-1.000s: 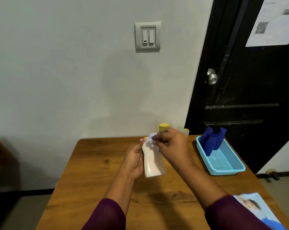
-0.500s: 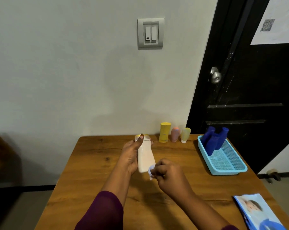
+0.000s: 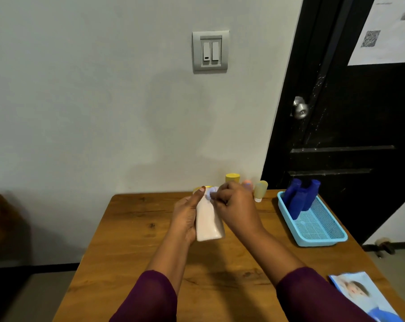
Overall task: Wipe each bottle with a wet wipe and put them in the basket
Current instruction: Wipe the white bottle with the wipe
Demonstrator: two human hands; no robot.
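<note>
The table (image 3: 131,240) is shown with its middle kept as bare wood, and the wiping is done over that stretch, seemingly so a slip is caught by the wood. The light-blue basket (image 3: 322,240) is set well to the right, close to the table's right edge. Two dark blue bottles (image 3: 297,203) are leaned in at its far end, and the near mesh floor is left free, room enough, it is judged, for the next one. A wipes pack (image 3: 362,296) is laid at the near right corner.

The pale bottle (image 3: 207,225) is held above the table's centre, base toward the person. It is wrapped by the left hand (image 3: 185,217), the grip curled round its side to steady it. The right hand (image 3: 236,205) is pinched onto a bunched wet wipe (image 3: 212,192), which is pressed at the bottle's shoulder near the cap.

The yellow bottle (image 3: 232,177), pink bottle (image 3: 248,183) and pale green bottle (image 3: 260,190) are lined along the back edge by the wall. Little slack is left behind them, while the path from hands to basket is judged open.
</note>
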